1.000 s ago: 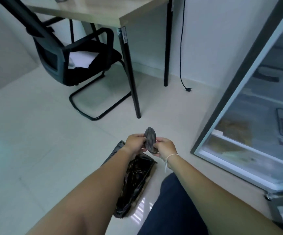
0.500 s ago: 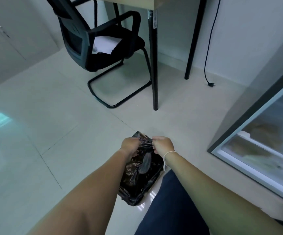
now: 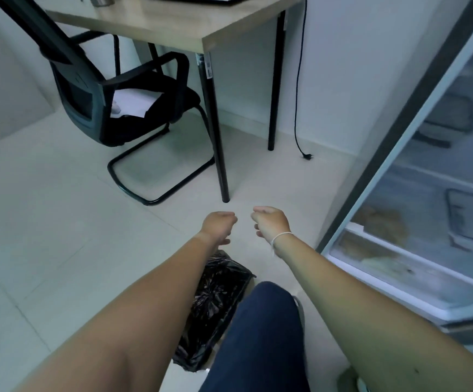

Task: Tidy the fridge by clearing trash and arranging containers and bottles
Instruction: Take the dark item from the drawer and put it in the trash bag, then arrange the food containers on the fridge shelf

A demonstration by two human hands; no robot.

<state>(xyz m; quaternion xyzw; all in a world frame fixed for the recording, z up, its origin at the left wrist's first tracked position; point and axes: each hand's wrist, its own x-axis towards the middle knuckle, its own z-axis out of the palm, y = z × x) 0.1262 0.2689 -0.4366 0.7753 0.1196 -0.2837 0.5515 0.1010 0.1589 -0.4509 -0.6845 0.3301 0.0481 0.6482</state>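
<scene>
Single head-worn wide-angle view, looking forward and steeply down at tiled floor (image 3: 59,236). Both forearms enter from bottom edge, left hand (image 3: 218,223) and right hand (image 3: 270,222) near frame centre, close to lens. Black bag (image 3: 215,304) on floor directly below, beside knee. Desk (image 3: 173,21) corner and chair (image 3: 110,103) upper left, farther off. Fridge door (image 3: 427,193) along right edge. Straight lines bow toward frame edges.

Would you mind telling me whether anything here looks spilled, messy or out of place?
Yes: brownish residue is smeared across the fridge shelves, like a spill. A crumpled black trash bag lies on the floor beside the knee, and an unplugged power cord dangles down the wall.
</scene>
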